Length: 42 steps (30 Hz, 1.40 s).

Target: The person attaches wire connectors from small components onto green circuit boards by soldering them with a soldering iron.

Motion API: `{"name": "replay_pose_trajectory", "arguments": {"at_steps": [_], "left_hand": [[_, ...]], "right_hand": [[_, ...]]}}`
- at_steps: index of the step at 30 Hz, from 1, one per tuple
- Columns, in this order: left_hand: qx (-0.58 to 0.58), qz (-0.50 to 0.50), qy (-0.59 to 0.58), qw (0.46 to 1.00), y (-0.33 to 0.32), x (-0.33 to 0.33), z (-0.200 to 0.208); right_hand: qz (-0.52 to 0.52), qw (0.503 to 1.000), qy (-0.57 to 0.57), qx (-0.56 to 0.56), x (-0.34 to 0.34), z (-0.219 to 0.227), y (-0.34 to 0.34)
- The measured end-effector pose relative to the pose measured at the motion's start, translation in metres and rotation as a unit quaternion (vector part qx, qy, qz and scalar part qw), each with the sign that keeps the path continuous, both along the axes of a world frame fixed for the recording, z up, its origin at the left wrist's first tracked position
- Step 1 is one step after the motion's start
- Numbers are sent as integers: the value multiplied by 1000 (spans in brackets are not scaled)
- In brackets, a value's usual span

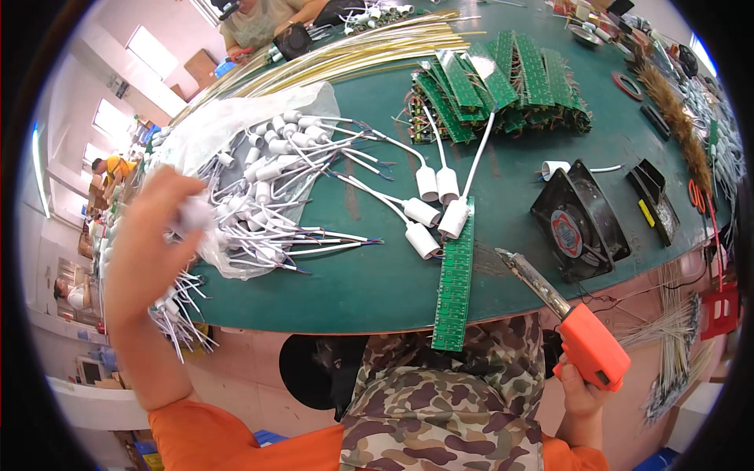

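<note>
Here, the right hand [583,391] clamps an orange soldering gun [594,345] across the near edge of the worktop [361,292]; the blurred left hand's [153,243] hold, one cannot tell.

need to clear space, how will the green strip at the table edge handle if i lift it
The strip looks thin, so probably light, and straight, so likely stiff. Its near end overhangs the table, so pressing there might tip it.
</note>
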<state>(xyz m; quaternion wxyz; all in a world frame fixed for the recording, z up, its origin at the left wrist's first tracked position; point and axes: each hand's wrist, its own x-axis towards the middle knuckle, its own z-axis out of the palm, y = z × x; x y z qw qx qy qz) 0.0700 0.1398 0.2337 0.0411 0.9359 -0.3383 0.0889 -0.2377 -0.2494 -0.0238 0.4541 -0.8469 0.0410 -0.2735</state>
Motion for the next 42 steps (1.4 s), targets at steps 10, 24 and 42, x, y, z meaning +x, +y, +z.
{"name": "replay_pose_trajectory", "arguments": {"at_steps": [10,24,42], "left_hand": [[-254,-246,265,897,-98,-6,-177],[-285,-240,164,913,-118,-18,-210],[-207,-284,-58,934,-130,-22,-230]], "right_hand": [[-102,988,-6,115,11,15,24],[24,991,28,-131,13,16,11],[-17,998,32,41,43,27,37]]}}
